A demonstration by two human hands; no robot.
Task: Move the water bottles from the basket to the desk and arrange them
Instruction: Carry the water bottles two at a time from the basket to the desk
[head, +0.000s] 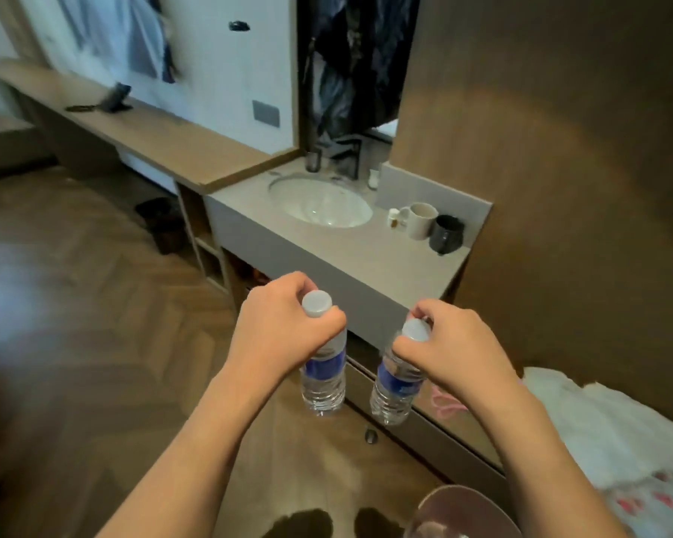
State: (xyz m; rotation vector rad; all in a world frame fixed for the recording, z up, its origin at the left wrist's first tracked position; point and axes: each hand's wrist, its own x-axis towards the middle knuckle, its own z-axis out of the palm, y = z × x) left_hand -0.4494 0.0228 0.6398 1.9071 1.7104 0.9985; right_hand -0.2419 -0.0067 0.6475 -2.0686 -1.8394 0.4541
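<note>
Fingers of each hand curl round a bottle neck; left bottle and right bottle hang below.

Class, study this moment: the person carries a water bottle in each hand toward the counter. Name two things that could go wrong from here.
1. Each hand, left hand and right hand, holds its bottle only near the cap, so the left bottle or right bottle could swing or slip.
2. Set down carelessly, a bottle might knock the white mug or black cup on the counter.
</note>
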